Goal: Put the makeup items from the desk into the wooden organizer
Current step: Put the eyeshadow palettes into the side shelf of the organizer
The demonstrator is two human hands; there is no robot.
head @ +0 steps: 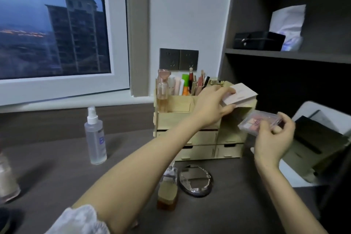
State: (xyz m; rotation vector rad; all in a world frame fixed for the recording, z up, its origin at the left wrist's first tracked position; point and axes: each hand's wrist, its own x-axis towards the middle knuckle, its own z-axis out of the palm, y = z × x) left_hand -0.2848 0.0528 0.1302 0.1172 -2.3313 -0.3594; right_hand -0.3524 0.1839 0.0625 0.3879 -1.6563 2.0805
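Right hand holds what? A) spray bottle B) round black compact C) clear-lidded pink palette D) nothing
C: the right hand pinches the clear-lidded pink palette beside the wooden organizer, while the spray bottle and round compact sit on the desk.

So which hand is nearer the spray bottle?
Left. The left hand, gripping a pale box, is right of the spray bottle; the right hand, gripping a palette, is farther right.

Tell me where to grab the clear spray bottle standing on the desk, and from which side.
Wrap the fingers round the straight cylindrical body of the spray bottle, about mid-height, below the narrow white pump head. It stands upright with bare desk on its near side, so coming in level from the front seems easiest.
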